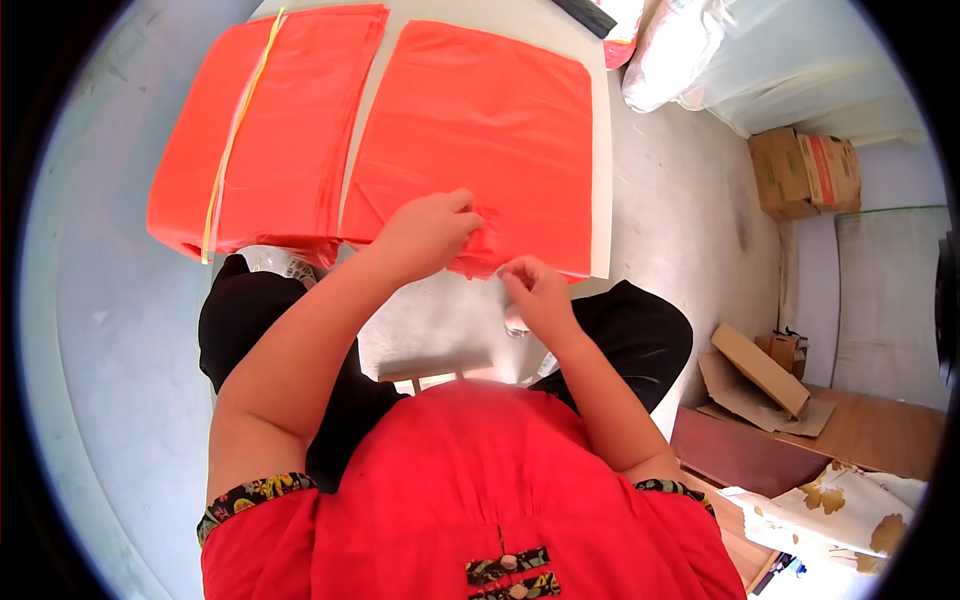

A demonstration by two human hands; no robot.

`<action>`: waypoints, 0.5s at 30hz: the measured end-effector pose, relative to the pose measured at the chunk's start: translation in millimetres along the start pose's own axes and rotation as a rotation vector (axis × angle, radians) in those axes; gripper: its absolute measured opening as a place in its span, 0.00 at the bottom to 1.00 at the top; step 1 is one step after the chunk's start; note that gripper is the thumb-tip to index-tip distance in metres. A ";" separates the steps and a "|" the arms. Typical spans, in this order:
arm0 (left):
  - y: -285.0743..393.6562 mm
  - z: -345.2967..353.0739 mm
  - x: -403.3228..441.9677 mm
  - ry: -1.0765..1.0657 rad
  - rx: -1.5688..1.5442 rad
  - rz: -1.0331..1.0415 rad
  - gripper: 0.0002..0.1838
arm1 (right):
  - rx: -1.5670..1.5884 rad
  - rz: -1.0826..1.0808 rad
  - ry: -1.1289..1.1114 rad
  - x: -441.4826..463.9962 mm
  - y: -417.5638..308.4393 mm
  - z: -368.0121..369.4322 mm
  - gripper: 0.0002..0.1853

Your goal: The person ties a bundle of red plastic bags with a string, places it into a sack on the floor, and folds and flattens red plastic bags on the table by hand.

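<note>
A stack of thin red plastic sheets or bags (pixel 480 110) lies on the pale table in front of me. My left hand (pixel 430 235) rests over its near part, fingers curled and pinching the plastic, which wrinkles beside the fingertips. At the stack's near edge my right hand (pixel 537 292) is closed in a pinch, thumb against forefinger. Whether a bit of the plastic is between those fingers I cannot make out. To the left lies a second red plastic stack (pixel 290 120), with a yellow tie strip (pixel 240 115) running across it.
The pale tabletop (pixel 601 180) shows along the right stack's edge. White sacks (pixel 675 55) stand beyond its far right corner. Cardboard boxes (pixel 785 175) sit by the right wall, and flattened cardboard (pixel 750 375) lies on a brown wooden surface (pixel 880 430). My knees are under the table's near edge.
</note>
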State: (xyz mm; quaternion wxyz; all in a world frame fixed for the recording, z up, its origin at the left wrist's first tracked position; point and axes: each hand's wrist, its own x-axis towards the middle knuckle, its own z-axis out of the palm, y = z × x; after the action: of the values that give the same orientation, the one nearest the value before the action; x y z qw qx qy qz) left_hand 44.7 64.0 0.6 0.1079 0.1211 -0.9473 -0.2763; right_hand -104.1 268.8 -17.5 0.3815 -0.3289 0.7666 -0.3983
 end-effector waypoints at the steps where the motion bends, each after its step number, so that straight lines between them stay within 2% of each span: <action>1: -1.0 1.4 0.0 0.021 -0.005 0.013 0.11 | 0.067 -0.035 0.009 -6.1 4.0 7.9 0.12; 3: -3.7 4.5 -1.3 0.065 -0.015 0.037 0.10 | 0.141 -0.101 0.004 -10.3 10.7 19.1 0.12; 9: -3.9 -2.1 -5.8 0.044 -0.027 0.072 0.13 | 0.279 0.110 -0.046 -22.6 -4.9 21.6 0.13; 15: -10.7 -1.6 -12.1 0.072 -0.048 0.134 0.15 | 0.416 0.060 -0.029 -15.0 -3.9 25.1 0.13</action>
State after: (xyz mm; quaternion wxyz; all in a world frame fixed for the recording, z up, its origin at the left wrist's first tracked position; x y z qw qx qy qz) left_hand 58.5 57.9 -5.6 0.1630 0.0646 -0.9419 -0.2866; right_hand -74.6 270.1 -19.1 0.4639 -0.2256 0.6718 -0.5316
